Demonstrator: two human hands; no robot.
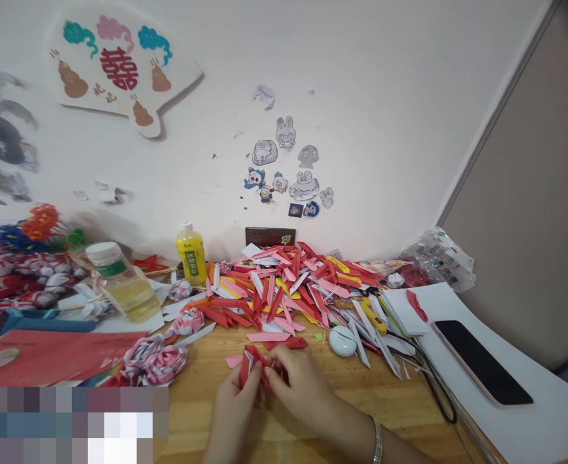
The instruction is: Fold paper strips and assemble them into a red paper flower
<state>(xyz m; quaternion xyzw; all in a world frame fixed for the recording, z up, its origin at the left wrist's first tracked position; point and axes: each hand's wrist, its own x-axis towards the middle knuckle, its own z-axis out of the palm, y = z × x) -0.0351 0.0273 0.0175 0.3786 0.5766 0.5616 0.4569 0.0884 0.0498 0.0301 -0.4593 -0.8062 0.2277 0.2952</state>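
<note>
Both hands meet over the front of the wooden table, around a red folded paper piece (248,368) with some white on its inner side. My left hand (236,399) pinches it from the left, thumb on top. From the right, my right hand (294,380) grips the same piece between thumb and fingers; a bracelet circles that wrist. Just beyond the fingers lie a pink folded strip (267,336) and a red one (288,343). A large heap of folded paper strips (274,283) in red, pink, white, yellow and orange spreads behind them.
Left of the heap stand a yellow drink bottle (190,254) and a tilted jar of pale liquid (128,293). Pink-and-white paper roses (156,361) sit nearer. To the right are a white mouse (342,341), a yellow glue gun (373,316), a black cable (445,403) and a phone (482,361).
</note>
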